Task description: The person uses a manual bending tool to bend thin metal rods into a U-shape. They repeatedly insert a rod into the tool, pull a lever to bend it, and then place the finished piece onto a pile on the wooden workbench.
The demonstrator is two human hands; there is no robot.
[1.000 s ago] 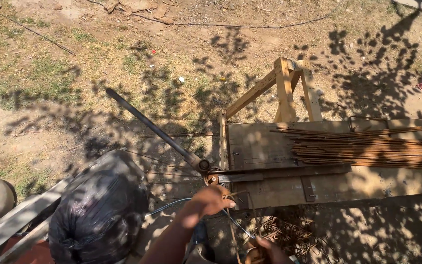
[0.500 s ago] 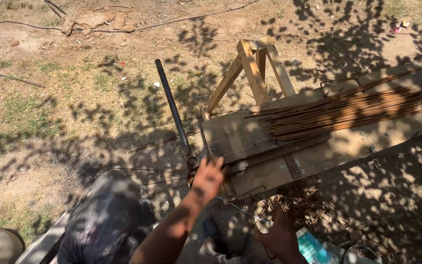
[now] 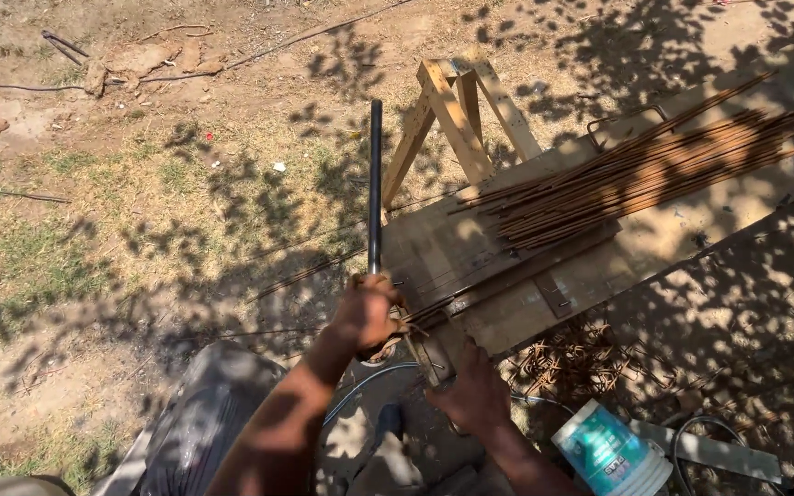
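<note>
A bundle of rusty steel rods [image 3: 640,174] lies on the wooden workbench [image 3: 691,230]. A wooden sawhorse [image 3: 457,115] stands beside it. A white-and-teal plastic bucket [image 3: 610,452] sits near bent rusty stirrups [image 3: 567,363].

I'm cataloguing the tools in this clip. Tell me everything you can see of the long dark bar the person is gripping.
The long dark bar is a straight, slim tube or rod, black and metallic-looking. It points away from the person over dry grass and dirt, ending beside the wooden trestle leg. The left hand wraps its near end at the bench edge; whether it joins anything there is hidden.
</note>
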